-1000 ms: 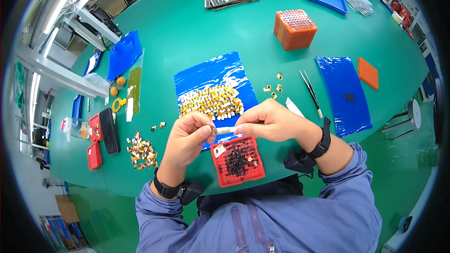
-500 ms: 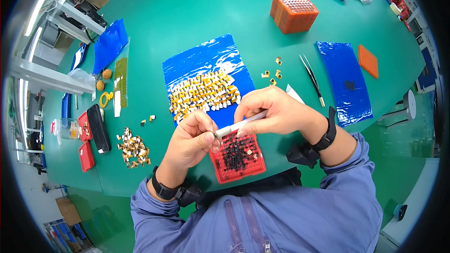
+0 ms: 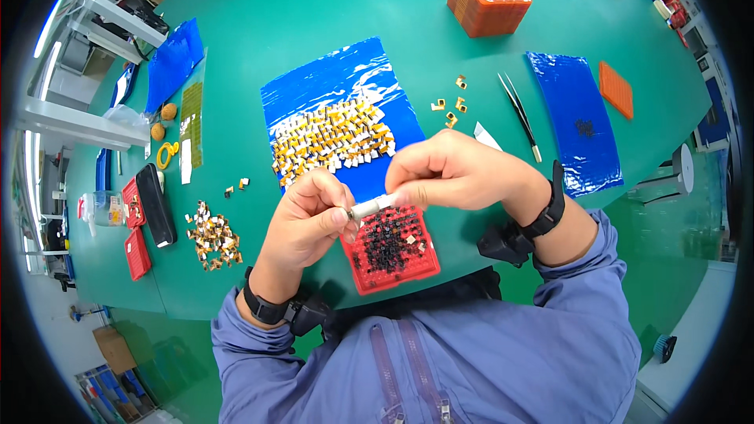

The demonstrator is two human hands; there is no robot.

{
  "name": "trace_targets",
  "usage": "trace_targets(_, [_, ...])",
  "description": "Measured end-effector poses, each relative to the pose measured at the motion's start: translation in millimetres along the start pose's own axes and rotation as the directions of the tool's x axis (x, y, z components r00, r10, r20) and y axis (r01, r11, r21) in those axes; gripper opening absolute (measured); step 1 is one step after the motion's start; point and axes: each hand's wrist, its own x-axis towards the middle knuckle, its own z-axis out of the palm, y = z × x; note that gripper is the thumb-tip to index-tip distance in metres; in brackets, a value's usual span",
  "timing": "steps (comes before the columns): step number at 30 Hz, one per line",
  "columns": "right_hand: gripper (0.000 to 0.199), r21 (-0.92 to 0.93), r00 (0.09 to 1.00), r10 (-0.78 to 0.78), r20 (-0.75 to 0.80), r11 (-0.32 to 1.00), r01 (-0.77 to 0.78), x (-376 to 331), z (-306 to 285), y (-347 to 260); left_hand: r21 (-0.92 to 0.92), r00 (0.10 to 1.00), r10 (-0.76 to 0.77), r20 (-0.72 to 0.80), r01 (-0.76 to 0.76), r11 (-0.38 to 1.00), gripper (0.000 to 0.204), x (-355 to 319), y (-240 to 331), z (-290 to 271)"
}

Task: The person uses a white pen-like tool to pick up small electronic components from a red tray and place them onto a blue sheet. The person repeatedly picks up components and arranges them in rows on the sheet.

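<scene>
Partly hidden white tube [image 3: 372,206] between hands

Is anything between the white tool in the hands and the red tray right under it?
Nothing visible. The right hand holds the white tool, its tip meeting the left hand fingers, directly above the red tray; only open air lies between them.

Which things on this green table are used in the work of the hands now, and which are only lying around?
In use:
- left hand and right hand, both on the small white tube
- red tray of small black parts, directly under the hands
- blue sheet with rows of small yellow-white parts

Lying about:
- tweezers
- orange box
- black case
- loose heap of parts
</scene>
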Motion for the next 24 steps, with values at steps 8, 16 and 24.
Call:
trace_targets(8, [0.017,0.013,0.999,-0.051,-0.014,0.999,0.051,-0.8,0.1,-2.1,-0.004,0.998,0.019,0.052,-0.018,1.000,0.012,-1.0,-1.7,-0.2])
trace_targets(16, [0.016,-0.088,0.989,-0.143,-0.034,0.986,0.139,-1.3,0.0,2.8,0.023,0.999,0.022,0.033,-0.023,0.999,0.012,0.0,-1.2,0.8])
trace_targets(24, [0.015,0.055,0.998,-0.062,-0.020,0.997,0.063,-3.0,4.2,1.1,0.112,0.999,-0.007,0.052,0.002,0.994,0.016,-0.2,1.4,2.6])
